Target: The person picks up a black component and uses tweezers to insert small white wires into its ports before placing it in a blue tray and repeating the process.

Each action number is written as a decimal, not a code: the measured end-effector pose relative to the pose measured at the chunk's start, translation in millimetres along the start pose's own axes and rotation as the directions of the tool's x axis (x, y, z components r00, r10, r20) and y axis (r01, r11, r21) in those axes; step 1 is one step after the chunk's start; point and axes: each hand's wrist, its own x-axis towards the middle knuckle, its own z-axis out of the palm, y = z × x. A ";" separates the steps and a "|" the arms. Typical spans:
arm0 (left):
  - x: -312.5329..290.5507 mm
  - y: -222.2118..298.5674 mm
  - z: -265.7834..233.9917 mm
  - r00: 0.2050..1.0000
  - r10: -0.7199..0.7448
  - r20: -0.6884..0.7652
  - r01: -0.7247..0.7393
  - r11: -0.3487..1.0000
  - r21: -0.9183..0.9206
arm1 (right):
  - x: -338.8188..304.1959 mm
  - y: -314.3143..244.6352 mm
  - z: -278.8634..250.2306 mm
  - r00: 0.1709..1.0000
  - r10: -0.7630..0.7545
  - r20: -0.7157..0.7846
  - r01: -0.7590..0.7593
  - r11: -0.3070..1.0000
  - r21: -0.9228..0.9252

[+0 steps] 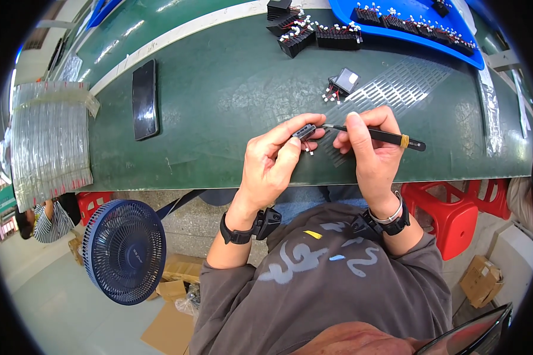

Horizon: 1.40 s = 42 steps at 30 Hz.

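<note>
My desk (pixel 219 100) dark green, tray (pixel 408 32) bright blue, phone (pixel 144 99) black, fan (pixel 123 251) navy, stools (pixel 453 216) red, my tweezers (pixel 376 136) black with yellow band.

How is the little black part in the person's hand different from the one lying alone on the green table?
The held part is pinched in the left hand, above the table edge, while black tweezers in the right hand touch it. The lone part lies untouched on the green table, farther away. The lone part shows a pale grey face; the held part looks all dark. Both are small, black and have thin wires.
</note>
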 end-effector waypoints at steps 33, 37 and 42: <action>0.7 -15.1 0.3 0.992 0.013 -0.125 0.000 0.995 0.097 | 3.1 -14.5 -2.7 0.665 -0.316 0.676 0.743 0.372 -0.557; 1.4 -19.5 -0.9 0.990 0.077 -0.118 -0.064 0.992 0.113 | -0.2 -11.6 -4.8 0.637 -0.294 0.713 0.760 0.398 -0.514; 2.3 -12.5 9.5 0.991 0.079 -0.111 -0.073 0.996 0.056 | 9.0 -9.3 -17.5 0.802 -0.316 0.506 0.540 0.746 -0.390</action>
